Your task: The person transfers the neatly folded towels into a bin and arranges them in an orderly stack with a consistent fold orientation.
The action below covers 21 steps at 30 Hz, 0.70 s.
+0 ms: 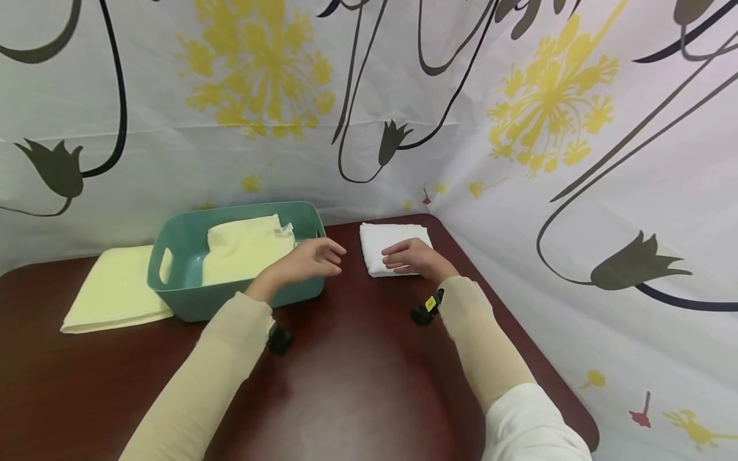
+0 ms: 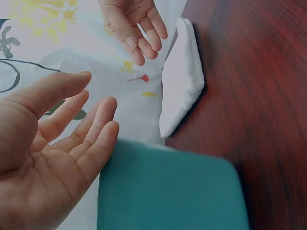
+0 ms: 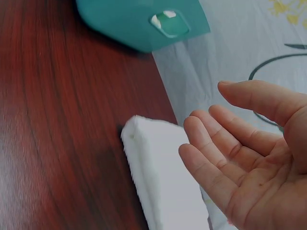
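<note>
My left hand [image 1: 305, 261] hovers by the right end of a teal plastic basket [image 1: 242, 293], its fingers loosely bent with nothing in them. Inside the basket lies a folded pale yellow towel [image 1: 245, 250] with a small white label. Over the front of a folded white towel [image 1: 380, 238] hangs my right hand [image 1: 418, 257], also holding nothing. In the right wrist view the white towel [image 3: 168, 177] lies below the relaxed fingers, its thick folded edge showing. From the left wrist view, both palms face inward, with the basket wall [image 2: 168, 191] beneath the left one.
Another folded yellow towel [image 1: 115, 291] lies left of the basket, partly hidden by it. All stand on a dark red wooden table [image 1: 357, 384] with rounded corners. A white flower-patterned cloth [image 1: 369, 96] hangs along the table's back and right edges.
</note>
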### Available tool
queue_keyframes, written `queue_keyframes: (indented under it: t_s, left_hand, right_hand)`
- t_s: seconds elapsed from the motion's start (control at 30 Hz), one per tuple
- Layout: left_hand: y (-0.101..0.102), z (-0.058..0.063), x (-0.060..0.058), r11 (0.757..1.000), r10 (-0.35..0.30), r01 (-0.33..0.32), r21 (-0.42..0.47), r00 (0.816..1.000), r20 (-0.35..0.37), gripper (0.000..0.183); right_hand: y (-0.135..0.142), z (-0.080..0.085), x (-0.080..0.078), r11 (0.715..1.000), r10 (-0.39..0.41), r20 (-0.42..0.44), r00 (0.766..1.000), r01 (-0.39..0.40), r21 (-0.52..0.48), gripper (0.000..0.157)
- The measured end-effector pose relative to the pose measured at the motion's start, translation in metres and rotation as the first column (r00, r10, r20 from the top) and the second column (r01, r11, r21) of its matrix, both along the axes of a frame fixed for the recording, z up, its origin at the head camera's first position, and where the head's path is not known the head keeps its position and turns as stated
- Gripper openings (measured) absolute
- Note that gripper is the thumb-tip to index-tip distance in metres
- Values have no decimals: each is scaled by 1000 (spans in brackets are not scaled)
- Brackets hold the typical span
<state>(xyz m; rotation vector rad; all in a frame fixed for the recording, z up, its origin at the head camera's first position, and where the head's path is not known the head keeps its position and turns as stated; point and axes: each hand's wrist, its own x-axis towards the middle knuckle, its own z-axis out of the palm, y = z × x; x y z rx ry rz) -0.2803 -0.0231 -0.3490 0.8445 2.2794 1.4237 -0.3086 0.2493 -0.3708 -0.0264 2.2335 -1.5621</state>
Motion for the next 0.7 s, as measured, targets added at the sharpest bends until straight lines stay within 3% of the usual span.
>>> queue_keyframes:
  t_s: [0.33,0.7]
  left_hand:
    - [29,-4,-1,1000,7,-7,20,1000,2,35]
    - [54,-20,-13,1000,-5,6,-1,998,55,36]
  right_hand:
    - [26,-11,0,1000,-28,33,999,28,1,43]
    - [50,-18,-3,998,-56,18,998,56,17,43]
